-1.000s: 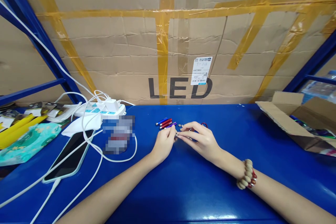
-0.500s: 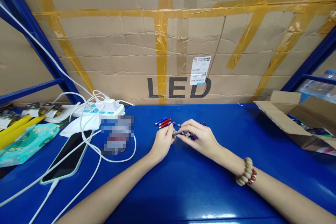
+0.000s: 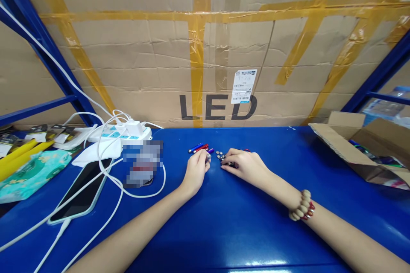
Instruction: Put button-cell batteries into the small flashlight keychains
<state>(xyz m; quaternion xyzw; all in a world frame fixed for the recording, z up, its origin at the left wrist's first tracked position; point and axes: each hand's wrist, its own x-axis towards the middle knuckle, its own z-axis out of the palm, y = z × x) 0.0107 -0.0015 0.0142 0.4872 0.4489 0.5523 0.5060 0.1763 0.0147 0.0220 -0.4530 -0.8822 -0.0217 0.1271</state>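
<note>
My left hand is closed around a small tube, of which only a shiny silvery end shows past the thumb. Just behind it on the blue table lie slim metallic tubes: a blue one, a red one and a purple one. To its right are several small round silver button cells. Over this little pile, my right hand has its thumb and fingertips down among the cells, bent in a pinch. What lies between those fingertips is hidden.
A white phone with its charging cable lies at the left, near a white power strip and looping cables. An open cardboard box stands on the right. A large taped carton walls off the back.
My hands have moved apart. The left drew slightly left with the tube; the right lowered its fingertips from beside the tube to the button cells, uncovering some of them.
</note>
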